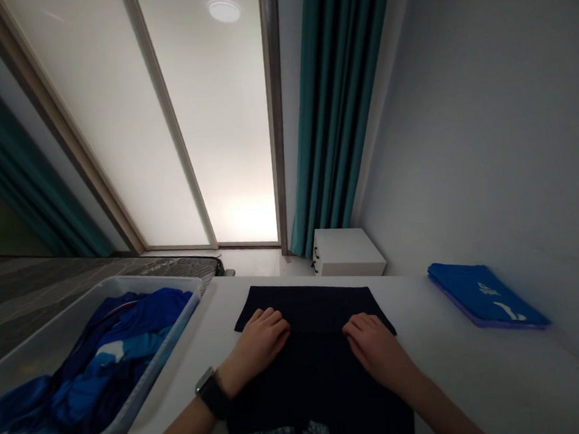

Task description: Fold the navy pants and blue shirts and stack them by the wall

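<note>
A dark navy garment (316, 369) lies flat on the white table in front of me, its far end turned over into a wide straight-edged band. Near the bottom of the view it carries a blue-grey patterned print; whether it is a shirt cannot be made out. My left hand (263, 336), with a dark watch on its wrist, rests at the left part of the band, fingers curled on the cloth. On the right part, my right hand (374, 347) has its fingers bent over the band's near edge. The fingertips of both hands are partly hidden.
To the left, a translucent plastic bin (147, 282) holds crumpled blue clothes (115, 364). A folded blue garment stack (486, 295) lies at the table's right, near the wall. Beyond the table (447, 378) stand a white cabinet (349, 249) and a teal curtain (341, 106).
</note>
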The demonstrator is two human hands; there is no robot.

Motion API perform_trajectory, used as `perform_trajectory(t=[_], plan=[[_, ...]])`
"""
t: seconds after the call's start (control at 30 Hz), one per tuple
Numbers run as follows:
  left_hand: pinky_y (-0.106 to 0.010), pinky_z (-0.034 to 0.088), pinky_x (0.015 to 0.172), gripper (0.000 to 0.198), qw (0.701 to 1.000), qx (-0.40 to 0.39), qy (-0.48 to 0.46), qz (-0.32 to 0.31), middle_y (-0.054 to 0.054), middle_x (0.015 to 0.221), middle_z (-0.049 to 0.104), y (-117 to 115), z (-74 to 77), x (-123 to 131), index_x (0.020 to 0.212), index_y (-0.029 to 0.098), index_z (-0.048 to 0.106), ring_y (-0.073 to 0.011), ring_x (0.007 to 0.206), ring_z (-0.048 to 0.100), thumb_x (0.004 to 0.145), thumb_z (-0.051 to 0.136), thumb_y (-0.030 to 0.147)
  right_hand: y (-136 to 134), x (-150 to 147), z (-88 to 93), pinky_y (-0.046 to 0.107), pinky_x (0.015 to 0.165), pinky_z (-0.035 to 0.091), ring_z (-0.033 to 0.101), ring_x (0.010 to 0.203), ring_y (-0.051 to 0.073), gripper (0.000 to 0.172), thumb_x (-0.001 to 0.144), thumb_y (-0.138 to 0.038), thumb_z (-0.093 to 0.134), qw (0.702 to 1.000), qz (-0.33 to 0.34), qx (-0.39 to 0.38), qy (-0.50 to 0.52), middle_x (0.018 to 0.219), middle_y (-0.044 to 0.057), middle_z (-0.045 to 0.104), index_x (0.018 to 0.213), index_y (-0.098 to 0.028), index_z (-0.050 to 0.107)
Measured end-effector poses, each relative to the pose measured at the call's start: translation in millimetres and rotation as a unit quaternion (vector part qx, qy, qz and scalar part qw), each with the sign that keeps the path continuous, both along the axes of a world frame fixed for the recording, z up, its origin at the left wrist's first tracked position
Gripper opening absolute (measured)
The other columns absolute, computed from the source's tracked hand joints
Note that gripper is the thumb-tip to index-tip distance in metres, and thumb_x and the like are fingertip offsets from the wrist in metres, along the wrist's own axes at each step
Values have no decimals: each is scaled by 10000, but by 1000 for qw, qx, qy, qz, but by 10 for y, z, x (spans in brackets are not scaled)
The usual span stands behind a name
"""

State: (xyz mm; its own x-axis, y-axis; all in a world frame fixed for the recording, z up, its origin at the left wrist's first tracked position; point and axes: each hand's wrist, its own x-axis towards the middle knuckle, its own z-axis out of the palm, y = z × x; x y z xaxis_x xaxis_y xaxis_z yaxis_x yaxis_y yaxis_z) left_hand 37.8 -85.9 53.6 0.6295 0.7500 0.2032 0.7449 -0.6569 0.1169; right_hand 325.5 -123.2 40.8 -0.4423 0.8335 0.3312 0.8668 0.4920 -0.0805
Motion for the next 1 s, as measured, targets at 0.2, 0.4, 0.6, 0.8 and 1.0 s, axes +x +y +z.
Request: perform_trajectory(t=[0.2,0.4,0.6,0.8,1.0], plan=[[-331,404,777,32,998,25,48,-39,-29,975,621,116,-64,342,945,209,602,-202,924,569,937,589,237,168,-533,19,344,765,389,562,887,216,83,879,-143,567,998,15,10,-57,932,25,622,879,-226,565],[-331,416,744,91,996,40,64,-40,-37,947,629,139,-115,377,891,195,595,-199,902,584,964,544,216,273,-568,-133,336,761,379,549,890,208,72,891,-156,568,999,3,11,-45,921,17,612,869,-224,562],[-348,394,739,55,996,51,50,-45,-46,953,620,107,-129,386,928,199,572,-213,911,564,956,539,234,274,-566,-193,327,766,376,540,859,199,105,904,-130,533,999,10,27,-32,889,20,599,852,-220,549],[-369,374,770,97,994,73,40,-65,-43,921,601,121,-146,373,895,198,557,-208,890,550,962,488,179,247,-555,-147,313,768,385,547,849,192,128,885,-103,539,999,26,17,-20,888,20,595,832,-220,536],[-346,388,776,74,992,47,59,-96,-35,947,602,115,-103,339,900,198,575,-199,888,558,948,557,252,242,-512,-89,331,796,412,559,887,201,116,855,-113,595,999,39,-18,-28,933,17,609,856,-224,559]])
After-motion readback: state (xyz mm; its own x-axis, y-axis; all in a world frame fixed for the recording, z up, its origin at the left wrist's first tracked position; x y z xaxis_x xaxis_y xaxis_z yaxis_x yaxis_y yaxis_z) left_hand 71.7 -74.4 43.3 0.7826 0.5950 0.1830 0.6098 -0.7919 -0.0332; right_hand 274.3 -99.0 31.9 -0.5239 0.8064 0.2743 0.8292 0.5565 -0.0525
